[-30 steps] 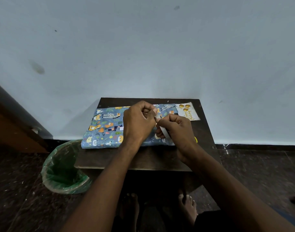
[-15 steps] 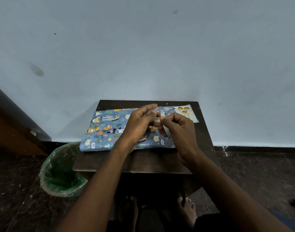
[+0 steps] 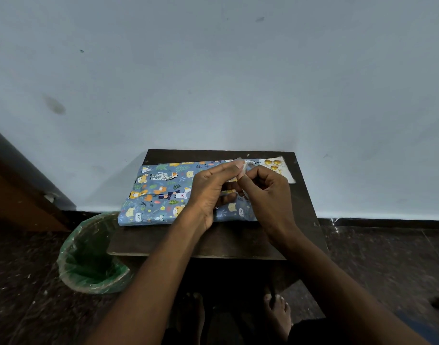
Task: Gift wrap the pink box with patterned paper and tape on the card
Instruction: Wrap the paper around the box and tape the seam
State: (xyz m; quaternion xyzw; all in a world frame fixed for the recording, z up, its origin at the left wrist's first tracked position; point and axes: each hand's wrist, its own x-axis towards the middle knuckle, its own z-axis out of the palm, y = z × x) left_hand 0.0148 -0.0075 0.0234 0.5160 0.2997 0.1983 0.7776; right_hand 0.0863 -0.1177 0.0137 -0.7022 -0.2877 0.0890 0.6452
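Observation:
A flat box wrapped in blue animal-patterned paper (image 3: 163, 192) lies on a small dark wooden table (image 3: 225, 240). No pink shows. Above the box's right half, my right hand (image 3: 268, 195) holds a clear tape roll (image 3: 248, 168), mostly hidden by the fingers. My left hand (image 3: 211, 190) pinches the roll's loose end at its top with thumb and forefinger. A white card with gold shapes (image 3: 278, 168) lies flat at the table's back right corner, beyond my right hand.
A bin lined with a green bag (image 3: 91, 257) stands on the floor at the table's left front corner. The table backs onto a pale wall (image 3: 213, 83). A wooden door frame (image 3: 19, 195) is at left. My bare feet (image 3: 278, 312) are under the table.
Both hands have risen slightly over the box and stayed together at the tape roll. My left fingers have straightened at the roll's top. The box and card have not moved.

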